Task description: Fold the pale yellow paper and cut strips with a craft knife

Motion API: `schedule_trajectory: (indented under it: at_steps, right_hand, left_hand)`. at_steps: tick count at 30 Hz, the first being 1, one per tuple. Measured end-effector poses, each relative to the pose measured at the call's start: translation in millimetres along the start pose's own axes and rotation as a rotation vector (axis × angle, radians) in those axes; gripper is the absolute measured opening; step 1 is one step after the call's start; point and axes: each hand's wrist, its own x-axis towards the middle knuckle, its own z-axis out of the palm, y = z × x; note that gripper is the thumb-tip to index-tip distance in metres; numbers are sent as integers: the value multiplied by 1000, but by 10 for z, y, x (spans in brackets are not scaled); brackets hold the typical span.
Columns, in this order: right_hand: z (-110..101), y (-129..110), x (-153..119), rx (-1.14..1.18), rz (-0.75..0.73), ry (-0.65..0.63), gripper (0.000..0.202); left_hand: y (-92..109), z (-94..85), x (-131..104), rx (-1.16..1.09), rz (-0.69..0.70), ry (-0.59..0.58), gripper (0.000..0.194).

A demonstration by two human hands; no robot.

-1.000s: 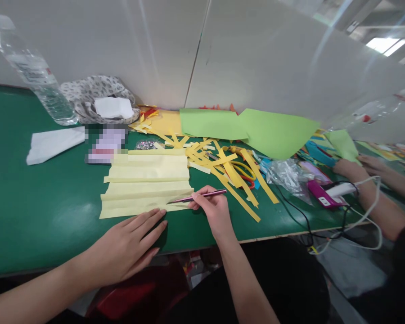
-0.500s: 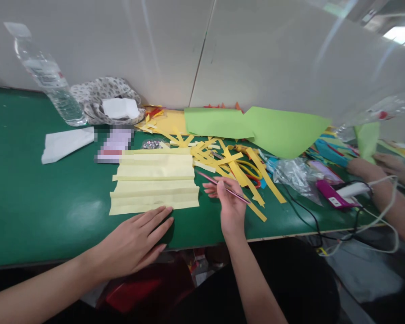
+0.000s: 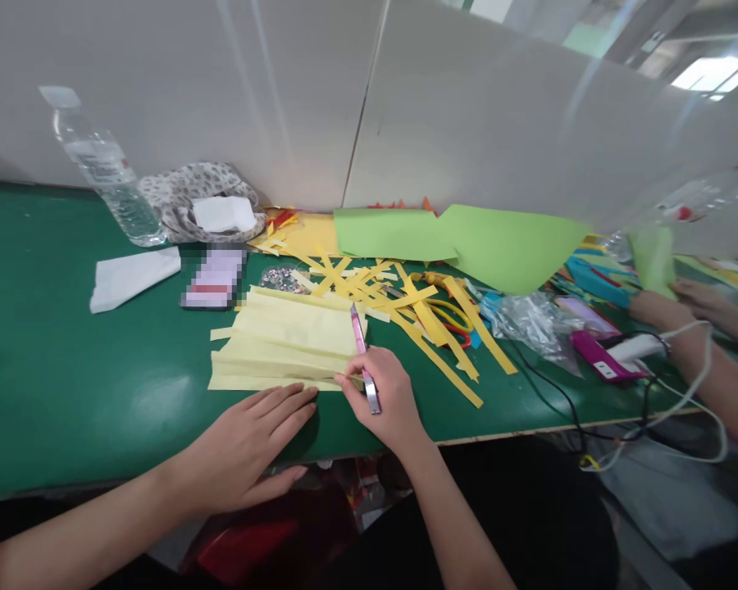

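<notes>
A pale yellow sheet of paper [image 3: 289, 324] with pleat-like folds across it lies on the green table [image 3: 55, 360]. My left hand [image 3: 255, 438] rests flat, fingers stretched out, with its fingertips at the paper's near edge. At the near right corner, my right hand [image 3: 384, 393] has thumb and fingertips on the folded edge. That same hand holds a slim pink utility knife [image 3: 360, 336], which points away from me over the right side of the sheet. Cut yellow paper strips [image 3: 418, 311] are heaped just beyond, with yellow-handled scissors [image 3: 452, 311] partly under them.
Left of the paper are a phone [image 3: 215, 279], a white folded paper [image 3: 132, 277] and a water bottle [image 3: 107, 176]. Green sheets [image 3: 510, 246] lean near the wall. To the right are crumpled plastic [image 3: 535, 324], a magenta power bank [image 3: 603, 356] with cables, and another person's hands [image 3: 661, 315].
My right hand has moved left onto the paper's near right corner, and the knife has swung to point away from me. The sheet's folds have shifted; my left hand stays at its near edge.
</notes>
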Motion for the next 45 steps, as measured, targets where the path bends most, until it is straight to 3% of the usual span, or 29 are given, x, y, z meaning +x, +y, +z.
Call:
schedule_trajectory:
  at_steps: [9,26,39,45]
  right_hand:
    - [6,-84,99,10,34,-63,12]
    - [109,21,124,0,78,-139,18]
    - [91,96,111,-80,61,-89,16]
    - [-73,235,114,-252,86,90,13]
  left_hand:
    - [6,8,19,1,26,-37,60]
    - [-6,131,-16,151,85,54,44]
    - [-3,172,-5,175,104,120,48]
    - [18,138,-15,133,3,169,54]
